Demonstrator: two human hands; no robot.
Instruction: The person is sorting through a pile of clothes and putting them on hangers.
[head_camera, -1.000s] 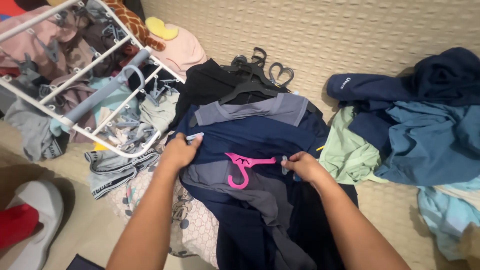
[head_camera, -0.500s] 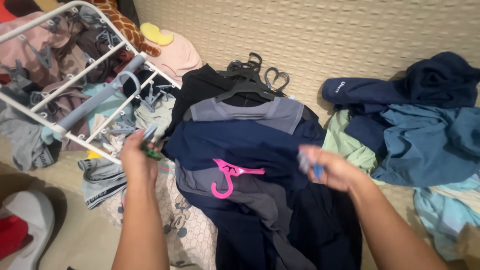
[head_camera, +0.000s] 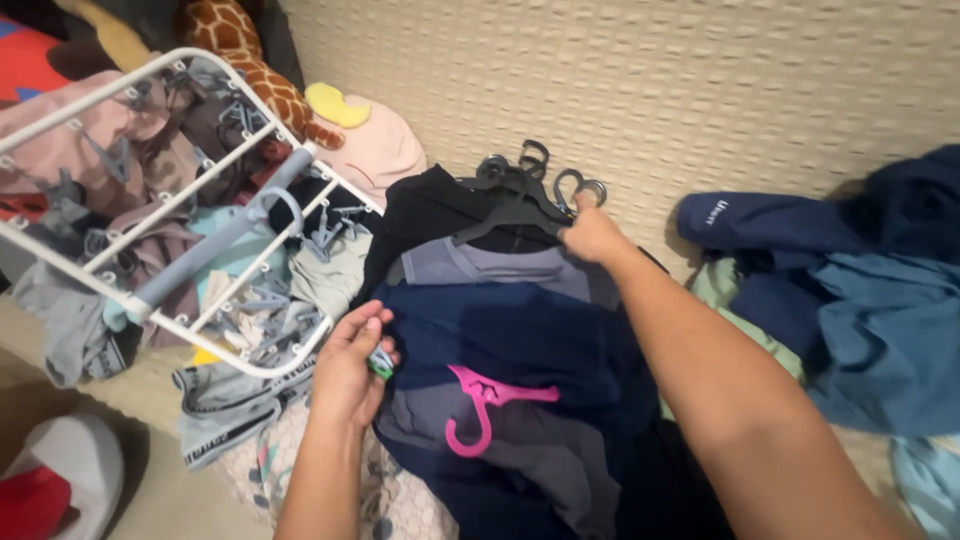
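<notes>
A small green clothes peg (head_camera: 381, 362) is pinched between the thumb and curled fingers of the left hand (head_camera: 352, 372), at the left edge of a navy and grey garment (head_camera: 500, 350) spread on the beige textured bed cover (head_camera: 700, 90). A bright pink plastic hanger (head_camera: 478, 400) is laid on this garment, just right of the left hand and not touched by it. The right hand (head_camera: 592, 236) is stretched forward over the garment, its fingers closed around the hooks of a bunch of black plastic hangers (head_camera: 520, 195) lying on a black garment (head_camera: 430, 215) at the top of the pile. To the left, a white wire drying rack (head_camera: 190, 185) with grey-blue pegs clipped along its bars is tilted over mixed laundry. A giraffe-patterned soft toy (head_camera: 250, 50) and a pink cap with a yellow patch (head_camera: 370, 145) are seen beyond it. At the right, a heap of navy and blue clothes (head_camera: 850, 300) is piled well apart from the left hand.
</notes>
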